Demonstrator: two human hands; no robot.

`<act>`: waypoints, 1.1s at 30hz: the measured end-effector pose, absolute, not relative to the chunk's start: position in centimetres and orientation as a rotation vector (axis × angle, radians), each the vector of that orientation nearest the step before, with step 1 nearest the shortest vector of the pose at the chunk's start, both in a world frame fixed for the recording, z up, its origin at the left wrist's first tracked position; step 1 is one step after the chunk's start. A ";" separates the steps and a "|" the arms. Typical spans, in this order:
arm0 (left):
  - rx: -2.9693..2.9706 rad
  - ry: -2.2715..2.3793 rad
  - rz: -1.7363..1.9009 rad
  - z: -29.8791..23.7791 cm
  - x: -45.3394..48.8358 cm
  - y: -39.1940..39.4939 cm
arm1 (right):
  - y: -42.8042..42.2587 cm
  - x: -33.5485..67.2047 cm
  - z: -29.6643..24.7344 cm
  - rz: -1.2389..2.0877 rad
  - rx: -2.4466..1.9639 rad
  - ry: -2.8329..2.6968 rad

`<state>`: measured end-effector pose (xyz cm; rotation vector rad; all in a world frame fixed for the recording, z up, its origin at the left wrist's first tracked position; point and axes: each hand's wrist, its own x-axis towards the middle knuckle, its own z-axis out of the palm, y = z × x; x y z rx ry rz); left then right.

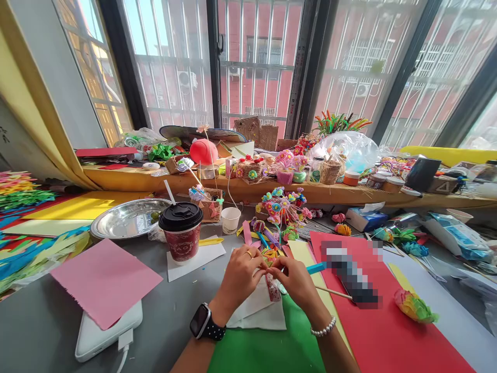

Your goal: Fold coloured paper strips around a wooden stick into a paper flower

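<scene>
Fingertips pinched together, my left hand [239, 273] and my right hand [294, 280] meet over the middle of the table. Whatever lies between them is too small and covered to make out. Just beyond the fingers shows a yellow and orange paper flower [269, 255]. Below the hands are a white paper sheet [258, 313] and green paper [267, 349]. A red-and-white patterned piece [273, 290] lies beneath my right fingers. To the right of that hand are a blue paper strip [316, 268] and a thin wooden stick [334, 293].
Left of the hands stand a lidded drink cup [182, 238] with a straw and a small paper cup [231, 221]. Pink paper [106, 282] overlaps a white power bank [108, 331]. Red paper [388, 316] carries a multicoloured paper flower [415, 305]. Crafts crowd the windowsill [248, 194].
</scene>
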<state>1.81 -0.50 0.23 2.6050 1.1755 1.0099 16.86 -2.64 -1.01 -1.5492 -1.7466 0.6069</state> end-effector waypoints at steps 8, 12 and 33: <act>1.134 0.957 1.308 1.1 1.0 0.4 | -3.6 17.1 0.9 0.448 -1.385 -1.792; 0.672 0.560 0.909 1.4 1.4 0.0 | -4.2 16.3 1.5 0.465 -1.224 -1.876; 0.420 0.377 0.881 1.4 2.3 -0.2 | -4.3 15.2 1.0 0.217 -1.134 -1.969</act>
